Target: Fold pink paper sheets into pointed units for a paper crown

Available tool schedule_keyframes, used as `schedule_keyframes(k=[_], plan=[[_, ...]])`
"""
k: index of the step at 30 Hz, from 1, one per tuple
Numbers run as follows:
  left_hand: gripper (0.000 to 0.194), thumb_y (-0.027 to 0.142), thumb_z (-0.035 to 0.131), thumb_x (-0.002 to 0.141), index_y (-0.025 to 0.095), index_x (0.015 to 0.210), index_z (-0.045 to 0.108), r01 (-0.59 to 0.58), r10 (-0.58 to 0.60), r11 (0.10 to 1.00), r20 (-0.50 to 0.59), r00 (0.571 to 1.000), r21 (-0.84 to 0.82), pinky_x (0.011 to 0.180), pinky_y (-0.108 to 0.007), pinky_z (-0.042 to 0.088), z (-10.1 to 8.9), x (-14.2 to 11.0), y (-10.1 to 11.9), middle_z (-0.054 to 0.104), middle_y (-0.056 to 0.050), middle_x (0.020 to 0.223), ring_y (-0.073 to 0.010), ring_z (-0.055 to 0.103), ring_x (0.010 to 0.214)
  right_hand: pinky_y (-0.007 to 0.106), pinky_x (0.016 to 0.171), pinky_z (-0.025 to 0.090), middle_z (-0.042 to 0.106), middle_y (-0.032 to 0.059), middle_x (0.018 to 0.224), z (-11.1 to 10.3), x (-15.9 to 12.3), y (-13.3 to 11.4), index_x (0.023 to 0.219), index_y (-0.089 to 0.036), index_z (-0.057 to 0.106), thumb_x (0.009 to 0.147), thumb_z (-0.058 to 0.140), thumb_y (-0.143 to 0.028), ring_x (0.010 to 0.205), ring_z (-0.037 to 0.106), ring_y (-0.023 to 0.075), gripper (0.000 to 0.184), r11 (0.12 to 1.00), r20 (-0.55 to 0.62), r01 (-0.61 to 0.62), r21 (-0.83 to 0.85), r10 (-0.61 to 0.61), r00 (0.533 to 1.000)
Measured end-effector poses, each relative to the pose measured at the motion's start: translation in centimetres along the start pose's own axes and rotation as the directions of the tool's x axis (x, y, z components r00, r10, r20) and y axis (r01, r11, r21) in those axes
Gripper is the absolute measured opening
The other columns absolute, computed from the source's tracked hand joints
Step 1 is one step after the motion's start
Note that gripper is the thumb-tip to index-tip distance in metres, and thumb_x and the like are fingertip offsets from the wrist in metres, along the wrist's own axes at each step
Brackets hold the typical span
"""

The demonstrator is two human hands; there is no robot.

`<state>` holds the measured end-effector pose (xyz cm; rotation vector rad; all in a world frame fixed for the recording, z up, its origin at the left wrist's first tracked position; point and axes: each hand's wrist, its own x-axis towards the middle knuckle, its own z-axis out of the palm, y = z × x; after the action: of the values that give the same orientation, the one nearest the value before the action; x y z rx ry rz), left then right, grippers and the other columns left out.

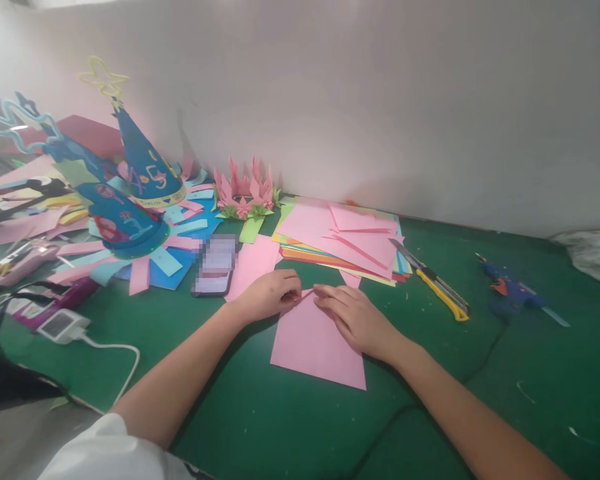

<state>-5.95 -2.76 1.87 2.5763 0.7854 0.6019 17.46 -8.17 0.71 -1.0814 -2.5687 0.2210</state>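
Observation:
A sheet of pink paper [320,353] lies on the green table in front of me. At its top left corner my left hand [270,293] is closed, with curled fingers pinching the paper's edge. My right hand [355,317] lies over the top right part of the same sheet. Its fingers are stretched out, and the fingertips press near the top edge, close to the left hand. The right thumb is mostly hidden. Behind the left wrist is another pink piece of paper [257,260], next to a phone [216,265] whose screen is blurred out.
A stack of coloured paper [340,233] lies behind my hands. To the right are a yellow utility knife [443,293] and a blue glue gun [515,290] with a cord. A pink paper crown [245,193], blue cone hats [145,160] and a white charger [63,325] stand left.

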Motion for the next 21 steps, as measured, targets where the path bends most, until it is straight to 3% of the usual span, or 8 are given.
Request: schedule_keyframes(k=[7,13,21], plan=[[0.018,0.003,0.049,0.076,0.017,0.079,0.061,-0.022,0.026,0.998,0.073,0.997,-0.056,0.069,-0.022,0.042,-0.65,-0.18,-0.79,0.056,-0.003,0.082,-0.0126,0.054,0.076,0.041,0.087,0.045,0.047,0.0046,0.139,-0.18,0.11,-0.06,0.116,-0.023,0.057,0.090,0.040,-0.014,0.102,0.054,0.0205,0.032,1.000,0.025,0.005,-0.014,-0.004,1.000],[0.018,0.012,0.047,0.085,0.016,0.080,0.064,-0.103,0.108,0.994,0.112,0.988,-0.044,0.073,-0.024,0.044,-0.63,-0.26,-1.09,0.058,-0.005,0.083,-0.0136,0.055,0.078,0.041,0.084,0.046,0.045,0.0036,0.141,-0.05,0.09,-0.11,0.114,-0.022,0.057,0.091,0.040,-0.014,0.098,0.053,0.0205,0.030,1.000,0.039,-0.007,-0.028,0.008,0.999],[0.019,0.015,0.046,0.087,0.017,0.085,0.064,-0.118,0.124,0.988,0.048,0.991,-0.097,0.082,-0.029,0.047,-0.40,-0.75,-0.72,0.065,-0.008,0.095,-0.0156,0.059,0.090,0.041,0.081,0.046,0.045,0.0042,0.140,-0.21,0.21,-0.29,0.116,-0.023,0.058,0.092,0.038,-0.017,0.095,0.053,0.0210,0.031,0.999,0.032,0.013,-0.047,-0.011,0.999]])
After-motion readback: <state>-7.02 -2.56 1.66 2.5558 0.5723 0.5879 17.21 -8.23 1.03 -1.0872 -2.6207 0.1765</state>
